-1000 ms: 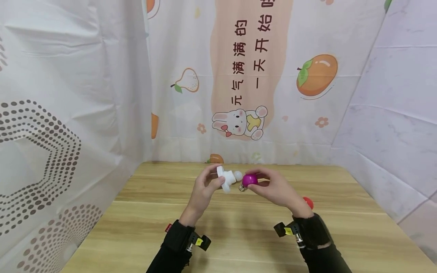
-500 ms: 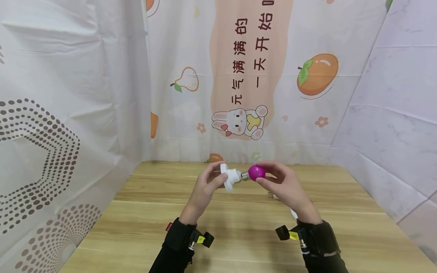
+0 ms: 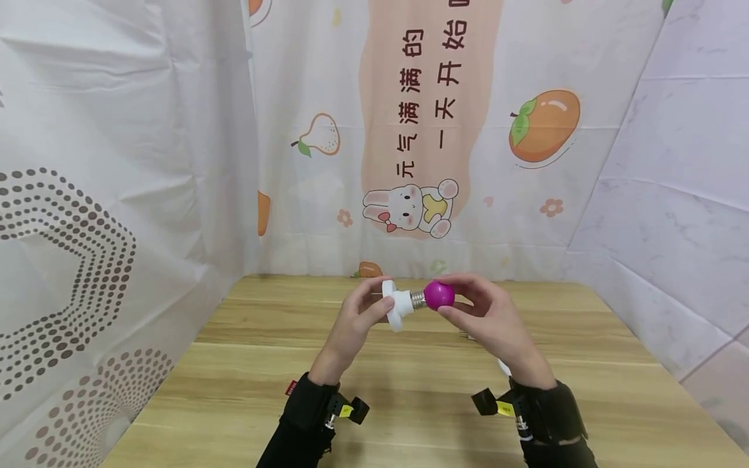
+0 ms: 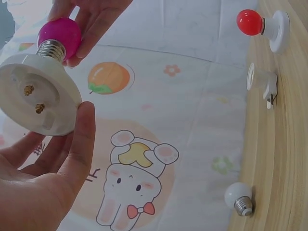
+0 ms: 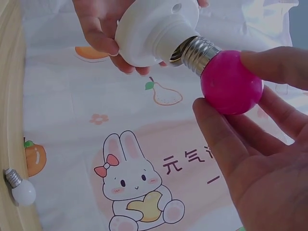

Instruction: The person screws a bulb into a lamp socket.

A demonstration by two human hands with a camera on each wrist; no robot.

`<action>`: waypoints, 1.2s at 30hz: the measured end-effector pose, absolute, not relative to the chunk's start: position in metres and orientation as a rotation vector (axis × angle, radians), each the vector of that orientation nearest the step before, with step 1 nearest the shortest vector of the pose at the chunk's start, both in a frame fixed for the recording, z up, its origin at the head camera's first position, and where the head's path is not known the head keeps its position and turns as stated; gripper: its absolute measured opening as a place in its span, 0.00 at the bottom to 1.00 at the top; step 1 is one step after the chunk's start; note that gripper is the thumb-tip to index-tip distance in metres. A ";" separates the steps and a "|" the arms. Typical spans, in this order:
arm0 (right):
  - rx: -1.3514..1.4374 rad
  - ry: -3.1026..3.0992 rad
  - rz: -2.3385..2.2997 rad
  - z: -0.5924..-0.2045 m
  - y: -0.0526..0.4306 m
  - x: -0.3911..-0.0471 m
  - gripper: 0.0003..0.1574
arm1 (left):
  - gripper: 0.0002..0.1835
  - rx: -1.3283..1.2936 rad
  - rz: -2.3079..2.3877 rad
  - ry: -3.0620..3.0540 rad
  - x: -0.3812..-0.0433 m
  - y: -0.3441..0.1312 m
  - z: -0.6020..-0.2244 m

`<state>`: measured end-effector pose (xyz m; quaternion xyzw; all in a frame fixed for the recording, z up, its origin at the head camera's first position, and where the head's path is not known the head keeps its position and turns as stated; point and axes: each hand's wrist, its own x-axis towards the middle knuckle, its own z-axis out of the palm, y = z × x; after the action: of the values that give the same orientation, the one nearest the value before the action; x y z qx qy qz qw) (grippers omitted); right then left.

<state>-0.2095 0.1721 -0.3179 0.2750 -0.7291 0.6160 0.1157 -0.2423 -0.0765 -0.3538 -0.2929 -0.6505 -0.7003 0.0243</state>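
Note:
My left hand (image 3: 350, 322) grips a white lamp holder (image 3: 400, 308) by its round base, thumb in front, its mouth turned to the right. Two brass pins (image 4: 39, 109) stick out of the base's underside. With thumb and fingertips, my right hand (image 3: 500, 318) pinches the globe of a magenta light bulb (image 3: 440, 296). The bulb's silver screw base (image 5: 199, 54) sits right at the holder's mouth, slightly tilted in the right wrist view, with most of its thread showing. Both hands are raised over the table.
On the wooden table (image 3: 246, 390) lies a loose white bulb (image 4: 238, 197). A red bulb (image 4: 250, 22) in a white holder (image 4: 280, 32) and a white socket with plug prongs (image 4: 262, 79) stand toward the right. Printed curtains (image 3: 316, 208) enclose the table.
My right hand has raised the magenta bulb and turned its screw base from pointing down to facing the holder's mouth. My left hand has shifted slightly right with the lamp holder.

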 end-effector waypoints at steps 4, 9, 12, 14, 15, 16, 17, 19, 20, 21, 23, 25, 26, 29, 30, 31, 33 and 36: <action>0.818 -2.134 1.788 -0.316 0.172 -0.207 0.27 | 0.27 -0.915 -2.170 -2.004 -0.241 -0.075 -0.353; 0.836 -2.152 1.748 -0.316 0.171 -0.207 0.28 | 0.27 -0.940 -2.160 -2.003 -0.239 -0.074 -0.352; 0.828 -2.169 1.739 -0.315 0.171 -0.207 0.29 | 0.27 -0.950 -2.158 -2.001 -0.238 -0.073 -0.352; 0.826 -2.175 1.737 -0.315 0.171 -0.206 0.29 | 0.27 -0.950 -2.160 -2.000 -0.238 -0.073 -0.352; 0.828 -2.176 1.738 -0.316 0.171 -0.206 0.29 | 0.27 -0.950 -2.160 -2.001 -0.238 -0.073 -0.352; 0.829 -2.178 1.735 -0.316 0.171 -0.206 0.29 | 0.27 -0.950 -2.158 -2.003 -0.238 -0.073 -0.352; 0.829 -2.180 1.729 -0.316 0.171 -0.206 0.29 | 0.27 -0.950 -2.158 -2.003 -0.238 -0.073 -0.352; 0.831 -2.183 1.718 -0.316 0.171 -0.205 0.29 | 0.27 -0.948 -2.158 -2.002 -0.237 -0.072 -0.352; 0.832 -2.184 1.714 -0.316 0.171 -0.205 0.29 | 0.28 -0.949 -2.160 -2.000 -0.237 -0.072 -0.352; 0.833 -2.184 1.709 -0.316 0.171 -0.205 0.29 | 0.28 -0.949 -2.162 -1.997 -0.237 -0.072 -0.352; 0.832 -2.188 1.700 -0.316 0.171 -0.205 0.29 | 0.28 -0.947 -2.168 -1.992 -0.237 -0.072 -0.352; 0.839 -2.190 1.690 -0.316 0.170 -0.206 0.29 | 0.28 -0.948 -2.168 -1.992 -0.237 -0.072 -0.351; 0.843 -2.190 1.686 -0.316 0.170 -0.206 0.29 | 0.28 -0.948 -2.167 -1.993 -0.237 -0.072 -0.351; 0.855 -2.193 1.674 -0.317 0.170 -0.206 0.28 | 0.28 -0.950 -2.160 -1.997 -0.236 -0.072 -0.351; 0.857 -2.193 1.671 -0.317 0.170 -0.206 0.28 | 0.28 -0.951 -2.156 -1.999 -0.236 -0.072 -0.351; 0.860 -2.193 1.670 -0.317 0.170 -0.206 0.28 | 0.28 -0.950 -2.155 -2.000 -0.236 -0.072 -0.351; 0.857 -2.193 1.669 -0.317 0.170 -0.206 0.28 | 0.28 -0.949 -2.154 -2.002 -0.236 -0.072 -0.351; 0.849 -2.198 1.667 -0.317 0.170 -0.206 0.28 | 0.28 -0.949 -2.156 -2.002 -0.236 -0.072 -0.351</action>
<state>-0.2059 0.1704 -0.3170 0.2917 -0.7553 0.5729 0.1274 -0.2360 -0.0720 -0.3513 -0.3068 -0.6473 -0.6973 0.0252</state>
